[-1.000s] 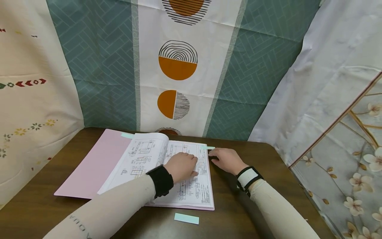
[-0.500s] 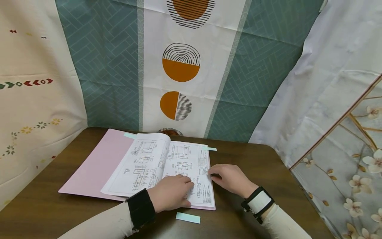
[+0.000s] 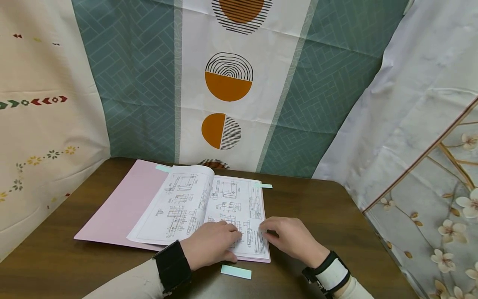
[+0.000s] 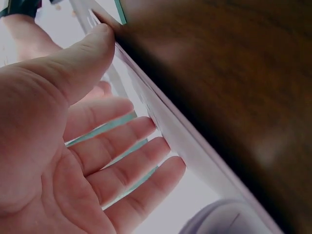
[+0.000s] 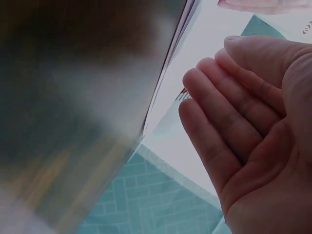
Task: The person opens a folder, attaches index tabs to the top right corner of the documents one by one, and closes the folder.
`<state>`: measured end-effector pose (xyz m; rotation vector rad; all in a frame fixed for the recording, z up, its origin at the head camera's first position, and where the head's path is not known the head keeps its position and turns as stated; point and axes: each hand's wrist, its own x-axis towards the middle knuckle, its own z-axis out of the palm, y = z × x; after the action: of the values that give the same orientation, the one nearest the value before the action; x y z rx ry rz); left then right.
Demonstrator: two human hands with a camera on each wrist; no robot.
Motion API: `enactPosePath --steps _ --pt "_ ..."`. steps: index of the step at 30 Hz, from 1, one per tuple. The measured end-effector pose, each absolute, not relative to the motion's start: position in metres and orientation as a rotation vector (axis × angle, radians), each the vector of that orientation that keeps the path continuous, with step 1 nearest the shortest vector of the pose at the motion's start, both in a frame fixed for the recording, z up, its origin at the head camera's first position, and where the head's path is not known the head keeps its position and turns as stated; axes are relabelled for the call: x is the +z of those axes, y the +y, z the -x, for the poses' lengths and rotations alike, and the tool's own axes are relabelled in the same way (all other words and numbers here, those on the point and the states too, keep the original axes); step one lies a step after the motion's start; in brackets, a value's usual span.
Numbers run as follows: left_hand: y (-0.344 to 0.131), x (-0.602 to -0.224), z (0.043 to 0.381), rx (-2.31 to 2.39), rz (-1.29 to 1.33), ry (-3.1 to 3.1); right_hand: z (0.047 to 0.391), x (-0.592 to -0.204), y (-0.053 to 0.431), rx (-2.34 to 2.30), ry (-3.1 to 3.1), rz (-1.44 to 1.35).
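Note:
A pink-covered booklet [image 3: 119, 207] of technical drawings lies open on the table, its left page [image 3: 179, 203] bowed up near the spine. My left hand [image 3: 210, 243] rests on the lower part of the right page [image 3: 244, 199], with the thumb at the front edge. In the left wrist view, the fingers [image 4: 122, 161] are nearly straight along the paper. At the booklet's right edge is my right hand [image 3: 289, 238], fingertips right by the page margin. Its fingers [image 5: 219, 112] look loosely bent in the right wrist view, with nothing between them and the thumb.
A pale green paper strip [image 3: 236, 272] lies on the dark wooden table [image 3: 310, 199] in front of the booklet. Similar strips stick out at its top right [image 3: 266, 185] and top left [image 3: 163, 168]. A patterned cloth [image 3: 142, 83] hangs behind the table.
Both hands have come toward the front of the booklet, the left down over the right page, the right along the right edge. Most movement came in the first half second.

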<state>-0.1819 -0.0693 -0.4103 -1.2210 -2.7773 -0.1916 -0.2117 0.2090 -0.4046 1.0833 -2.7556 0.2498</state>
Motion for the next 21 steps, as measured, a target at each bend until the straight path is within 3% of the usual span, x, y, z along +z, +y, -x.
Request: enactPosePath --steps 21 --pt "-0.067 -0.4135 0.1806 -0.139 1.269 -2.701 0.2036 -0.4096 0.206 0.252 -2.76 -1.067"
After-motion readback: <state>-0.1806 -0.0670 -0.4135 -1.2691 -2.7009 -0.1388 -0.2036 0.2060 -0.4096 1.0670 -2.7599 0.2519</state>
